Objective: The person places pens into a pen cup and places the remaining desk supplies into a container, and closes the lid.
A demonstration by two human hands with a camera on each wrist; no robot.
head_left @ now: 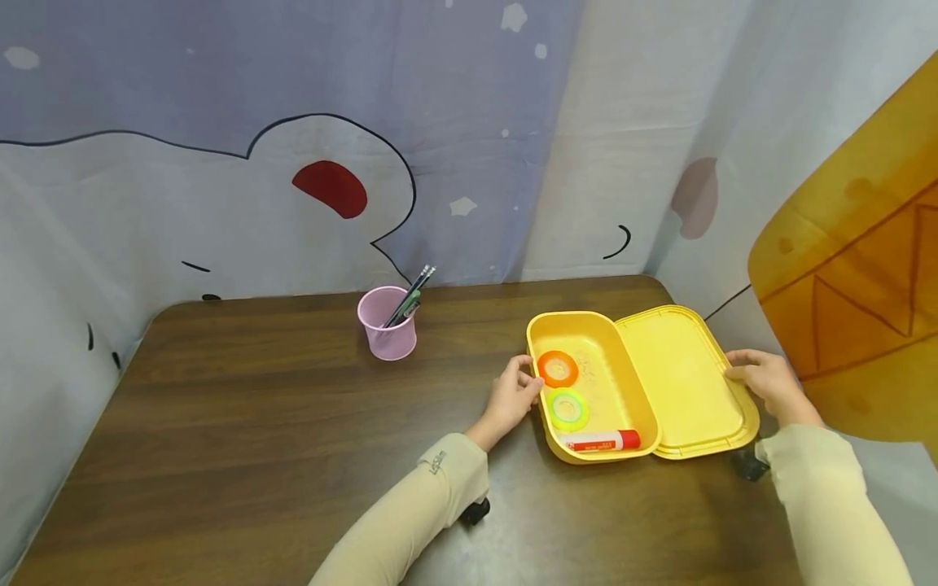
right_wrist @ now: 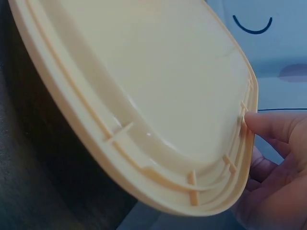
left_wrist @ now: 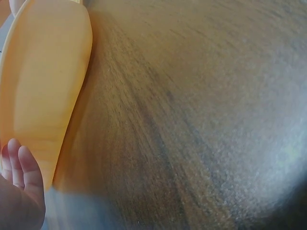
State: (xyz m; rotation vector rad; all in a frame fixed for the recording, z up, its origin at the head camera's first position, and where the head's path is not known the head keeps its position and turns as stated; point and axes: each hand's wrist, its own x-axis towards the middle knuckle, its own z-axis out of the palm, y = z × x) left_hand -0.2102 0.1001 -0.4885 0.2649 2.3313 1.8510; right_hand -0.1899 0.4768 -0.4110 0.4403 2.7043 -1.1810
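Note:
A yellow plastic box (head_left: 597, 346) sits on the table with its lid (head_left: 681, 374) swung out to the right, inner side up. Inside lie an orange ring-shaped roll (head_left: 558, 369), a yellow-green one (head_left: 567, 409) and a red-and-white glue stick (head_left: 602, 441). My left hand (head_left: 510, 396) holds the box's left wall, thumb at the rim; in the left wrist view its fingers (left_wrist: 32, 172) lie against the outer wall. My right hand (head_left: 769, 382) pinches the lid's right edge. The right wrist view shows the thumb on the lid's inner rim (right_wrist: 193, 188) and the other fingers behind it.
A pink pencil cup (head_left: 392, 342) with several pencils or pens stands at the back of the brown wooden table (head_left: 256, 423), left of the box. A printed curtain (head_left: 469, 146) hangs along the table's back and sides.

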